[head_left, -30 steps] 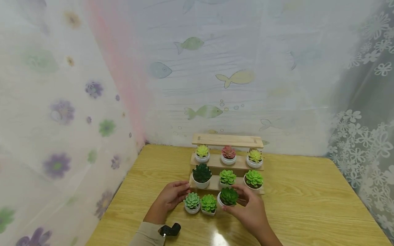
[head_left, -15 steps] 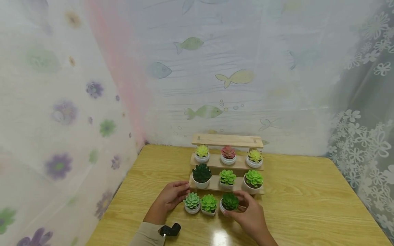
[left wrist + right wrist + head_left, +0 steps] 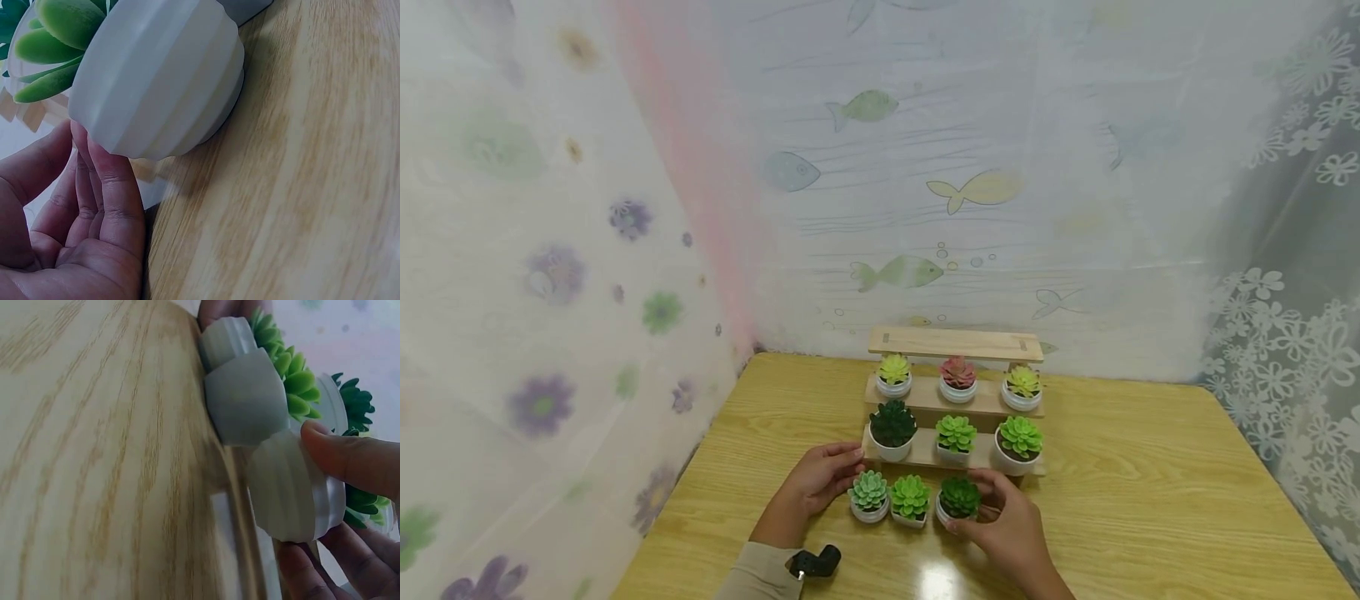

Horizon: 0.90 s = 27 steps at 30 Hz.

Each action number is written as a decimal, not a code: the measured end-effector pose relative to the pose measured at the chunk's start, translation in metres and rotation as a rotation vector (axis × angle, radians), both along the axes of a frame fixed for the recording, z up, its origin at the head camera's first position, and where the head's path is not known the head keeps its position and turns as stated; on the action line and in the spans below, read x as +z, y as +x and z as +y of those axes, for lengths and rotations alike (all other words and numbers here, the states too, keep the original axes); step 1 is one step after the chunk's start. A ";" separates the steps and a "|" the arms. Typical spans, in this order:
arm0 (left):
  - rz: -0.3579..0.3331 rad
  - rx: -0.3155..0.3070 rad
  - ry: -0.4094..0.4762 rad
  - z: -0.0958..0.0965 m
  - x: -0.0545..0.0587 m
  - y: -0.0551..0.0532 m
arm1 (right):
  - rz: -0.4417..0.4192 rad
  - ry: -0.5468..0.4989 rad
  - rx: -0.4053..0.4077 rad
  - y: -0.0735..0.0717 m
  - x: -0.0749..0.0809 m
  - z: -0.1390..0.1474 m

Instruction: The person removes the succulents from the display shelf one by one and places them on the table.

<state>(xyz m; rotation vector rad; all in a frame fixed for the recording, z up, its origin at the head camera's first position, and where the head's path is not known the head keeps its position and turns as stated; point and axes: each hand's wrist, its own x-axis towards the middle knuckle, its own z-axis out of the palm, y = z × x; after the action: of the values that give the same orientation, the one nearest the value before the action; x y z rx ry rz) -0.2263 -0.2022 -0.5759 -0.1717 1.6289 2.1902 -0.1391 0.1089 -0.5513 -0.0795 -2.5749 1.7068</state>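
Dark-green succulent upright, facing up; right hand grips it, left hand relaxed.

The right thumb partly hides the held succulent

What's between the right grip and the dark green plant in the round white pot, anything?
Nothing visible: the right grip holds the dark green, flower-shaped plant by its round, ridged white pot. The front-row bright green plant in the angular white pot stands on the other side.
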 end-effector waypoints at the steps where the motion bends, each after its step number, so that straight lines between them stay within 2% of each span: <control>1: 0.002 -0.002 0.000 0.000 0.000 0.000 | -0.003 -0.006 0.003 0.000 0.000 0.000; 9: 0.001 0.001 -0.006 0.000 -0.001 0.001 | -0.033 -0.048 0.041 0.000 -0.004 -0.002; 27: -0.008 0.001 -0.007 0.001 0.001 0.001 | -0.048 -0.070 0.047 0.003 -0.005 -0.003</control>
<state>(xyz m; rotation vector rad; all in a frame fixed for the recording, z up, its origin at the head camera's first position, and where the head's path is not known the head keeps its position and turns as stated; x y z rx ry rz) -0.2254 -0.2016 -0.5747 -0.1831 1.6328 2.1819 -0.1364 0.1059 -0.5566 -0.0646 -2.5702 1.8336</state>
